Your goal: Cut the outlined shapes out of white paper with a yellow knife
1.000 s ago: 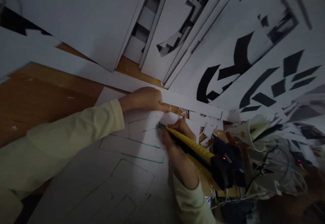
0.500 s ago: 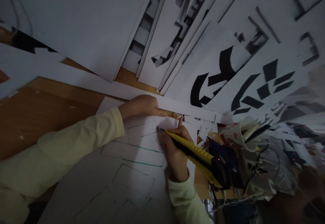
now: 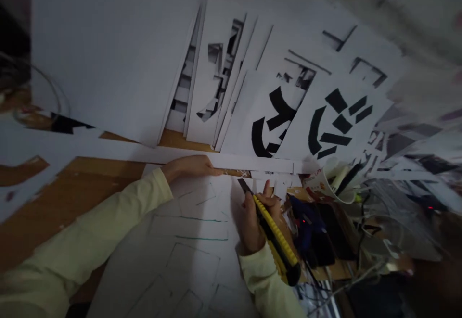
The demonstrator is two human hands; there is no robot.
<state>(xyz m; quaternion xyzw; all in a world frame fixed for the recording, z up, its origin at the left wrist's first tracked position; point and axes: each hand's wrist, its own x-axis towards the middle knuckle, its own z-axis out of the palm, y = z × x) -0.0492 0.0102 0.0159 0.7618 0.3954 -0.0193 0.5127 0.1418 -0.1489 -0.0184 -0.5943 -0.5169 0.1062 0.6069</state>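
My right hand [image 3: 254,219] is closed around a yellow and black utility knife [image 3: 276,238]. The knife slants up to the left, its bare blade extended over the upper right part of a large white board [image 3: 159,260]. Dark and green lines outline several shapes on this board. At the board's far edge, my left hand [image 3: 189,165] grips the rim, with one digit stretched to the right; its other fingers are mostly hidden. Blade and board look slightly apart.
White boards with cut-outs and sheets with black shapes [image 3: 335,138] lean at the back. On the right stand a paper cup [image 3: 319,183] holding tools, a blue glue gun [image 3: 305,214] and tangled cables. Brown tabletop [image 3: 97,193] shows at left.
The knife has turned steeper, and its blade has moved away from the drawn lines to the right. My left hand stays at the board's far edge. The camera view has shifted.
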